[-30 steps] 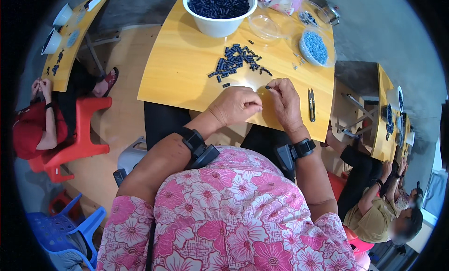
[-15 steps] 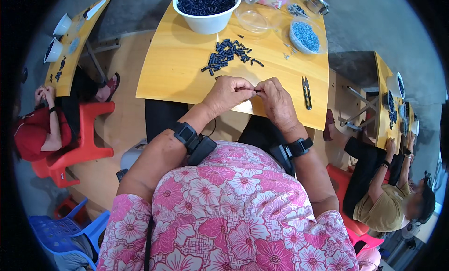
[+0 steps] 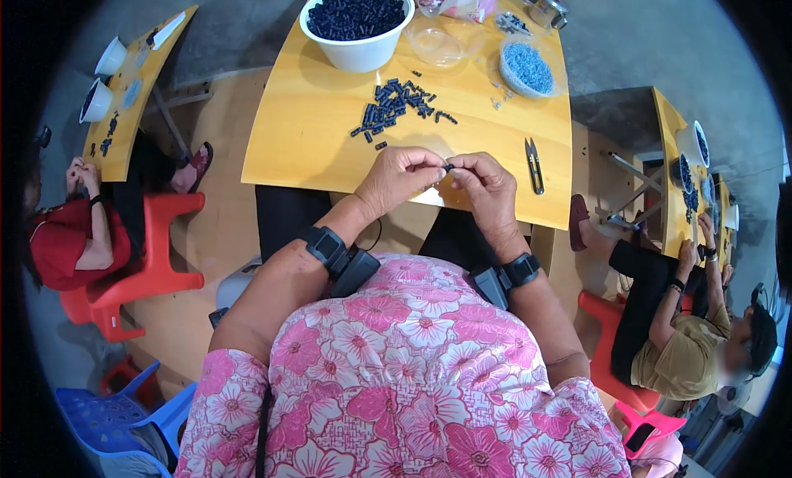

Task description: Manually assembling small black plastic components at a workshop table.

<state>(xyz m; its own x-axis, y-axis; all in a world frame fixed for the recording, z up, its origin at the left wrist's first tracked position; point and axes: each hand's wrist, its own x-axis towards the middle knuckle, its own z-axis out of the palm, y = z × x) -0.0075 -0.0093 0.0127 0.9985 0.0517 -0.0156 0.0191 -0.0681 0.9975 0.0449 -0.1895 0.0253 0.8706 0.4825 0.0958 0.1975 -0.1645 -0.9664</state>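
Between the fingertips of my left hand [image 3: 404, 178] and my right hand [image 3: 488, 188] is one small black cylindrical piece [image 3: 449, 168]. Both hands pinch it just above the near edge of the yellow table [image 3: 305, 131]. Beyond them lies a loose pile of similar black pieces [image 3: 386, 108], with one piece [image 3: 380, 146] apart on the near side. To the right of my right hand rest black-handled thread snips [image 3: 535, 166], pointing away from me. Fine details of the held piece are too small to make out.
A white bowl [image 3: 360, 54] heaped with black pieces stands at the table's far left. Further right are a clear plastic container [image 3: 437, 47], a tub of small blue pieces [image 3: 526, 69] and a metal-lidded jar [image 3: 551, 9]. People sit at side tables, on red chairs [image 3: 161, 255].
My hands have drawn slightly nearer to me and the black piece between them shows more clearly. The whole view has shifted a little. The pile and the snips lie unchanged.
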